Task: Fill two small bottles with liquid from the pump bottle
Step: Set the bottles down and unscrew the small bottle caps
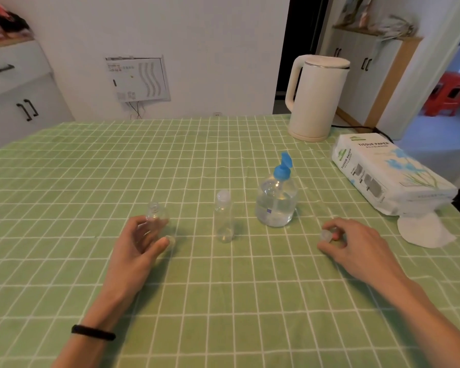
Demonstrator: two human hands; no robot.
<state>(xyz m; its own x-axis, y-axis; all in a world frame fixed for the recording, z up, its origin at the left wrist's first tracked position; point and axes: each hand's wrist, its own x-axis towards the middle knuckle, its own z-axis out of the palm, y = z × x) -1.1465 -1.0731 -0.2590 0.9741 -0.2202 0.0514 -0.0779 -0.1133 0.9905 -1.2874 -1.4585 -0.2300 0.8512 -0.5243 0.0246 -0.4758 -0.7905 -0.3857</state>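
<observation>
Both hands curled: left (141, 241) round small bottle (155, 214); right (356, 241) round cap (326, 235); pump bottle (275, 203) between

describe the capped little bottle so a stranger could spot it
Start at the pump bottle with the blue top on the green checked tablecloth. Just left of it stands a slim clear bottle, untouched. Unlike the rounder bottle in the left hand, it wears a cap.

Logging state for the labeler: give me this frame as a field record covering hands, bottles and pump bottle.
left hand: grips uncapped small bottle
right hand: pinches clear cap
capped small bottle: upright, between the hands, untouched
pump bottle: blue top, holds clear liquid, upright, right of capped bottle
fill: both small bottles look empty
</observation>
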